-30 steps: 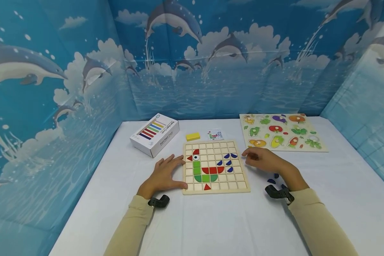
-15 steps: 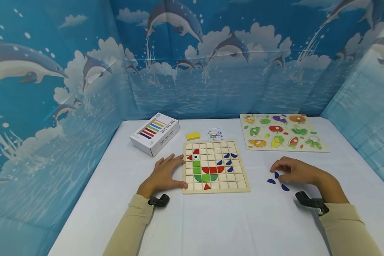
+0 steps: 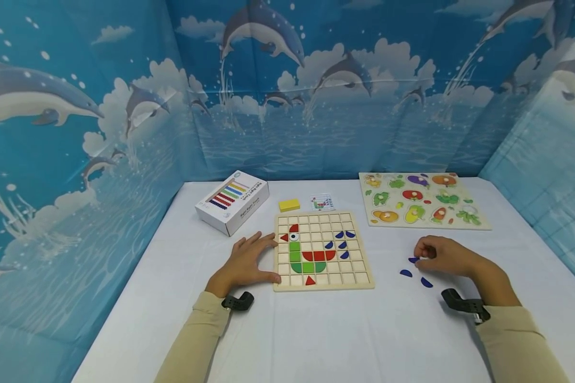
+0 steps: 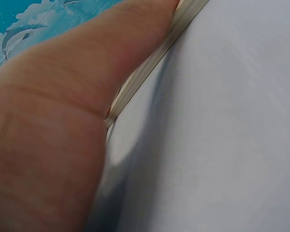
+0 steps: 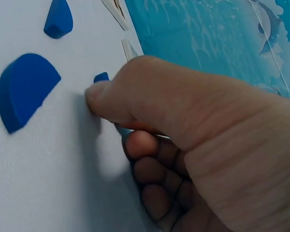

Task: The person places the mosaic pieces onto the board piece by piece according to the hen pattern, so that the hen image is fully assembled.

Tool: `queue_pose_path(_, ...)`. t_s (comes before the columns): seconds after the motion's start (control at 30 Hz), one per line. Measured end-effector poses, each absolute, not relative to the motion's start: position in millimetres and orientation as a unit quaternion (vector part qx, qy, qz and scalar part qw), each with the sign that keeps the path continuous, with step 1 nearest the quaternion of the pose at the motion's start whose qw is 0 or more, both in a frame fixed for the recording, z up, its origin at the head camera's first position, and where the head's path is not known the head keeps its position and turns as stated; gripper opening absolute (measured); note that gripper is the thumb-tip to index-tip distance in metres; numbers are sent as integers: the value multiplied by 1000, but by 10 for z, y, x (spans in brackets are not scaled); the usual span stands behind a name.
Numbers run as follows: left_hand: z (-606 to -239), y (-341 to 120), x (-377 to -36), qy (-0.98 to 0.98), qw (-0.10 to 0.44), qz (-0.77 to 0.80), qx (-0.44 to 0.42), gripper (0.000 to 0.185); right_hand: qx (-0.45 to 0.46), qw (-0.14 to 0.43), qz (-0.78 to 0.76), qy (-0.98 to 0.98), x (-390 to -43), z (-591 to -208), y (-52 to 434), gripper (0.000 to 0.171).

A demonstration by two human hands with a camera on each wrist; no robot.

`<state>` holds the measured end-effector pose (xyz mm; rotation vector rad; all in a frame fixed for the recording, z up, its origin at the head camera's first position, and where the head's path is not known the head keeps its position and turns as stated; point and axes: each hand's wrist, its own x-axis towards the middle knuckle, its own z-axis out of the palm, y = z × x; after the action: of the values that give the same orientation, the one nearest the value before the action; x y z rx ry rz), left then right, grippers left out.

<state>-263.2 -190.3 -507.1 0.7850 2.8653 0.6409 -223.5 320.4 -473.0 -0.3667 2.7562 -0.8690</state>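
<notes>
My left hand point(image 3: 243, 261) rests at the left side of a wooden grid board point(image 3: 354, 278), its fingers spread along the edge and its thumb at the lower left corner. On the board, red, green and blue pieces and an eye piece make a bird picture. To the right, my right hand point(image 3: 448, 258) pinches a blue half-circle piece point(image 3: 413, 260) close over the tabletop. In the right wrist view that piece point(image 5: 101, 76) is mostly hidden behind the thumb, and the other fingers are curled. Two more blue half-circles point(image 3: 405, 273) lie beside this hand.
Behind the board are a yellow block point(image 3: 289, 205) and a small picture card point(image 3: 321, 202). A white box point(image 3: 232, 202) stands at the back left, and a vegetable puzzle board point(image 3: 424, 199) lies at the back right. A dolphin-print curtain point(image 3: 278, 133) surrounds the white table.
My right hand has moved from the board's right edge to the loose blue pieces, and the pinched one has turned from upright to lying crosswise. The left hand stays put.
</notes>
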Motion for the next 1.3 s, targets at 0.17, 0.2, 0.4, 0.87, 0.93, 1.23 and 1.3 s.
queue_pose_path(0.17,-5063,-1909,-2629,943,53,206,256,96,-124,100,-281,946,-2236,-4726,3177,18)
queue_pose_path(0.2,-5066,-1910,-2631,943,54,205,255,97,-123,99,-280,947,-2239,-4729,3169,19)
queue_pose_path(0.4,-5090,-1913,-2637,943,52,211,251,98,-115,94,-271,951,-2256,-4730,3119,17)
queue_pose_path(0.87,-5073,-1923,-2633,942,49,215,253,98,-116,67,-258,957,-2273,-4713,3054,14)
queue_pose_path(0.93,-5073,-1924,-2629,942,47,214,255,97,-113,66,-259,957,-2273,-4721,3048,14)
queue_pose_path(1.23,-5066,-1902,-2628,941,52,213,259,97,-106,66,-255,959,-2275,-4735,3002,14)
queue_pose_path(1.3,-5070,-1902,-2628,942,53,211,257,97,-112,63,-255,958,-2295,-4718,2960,14)
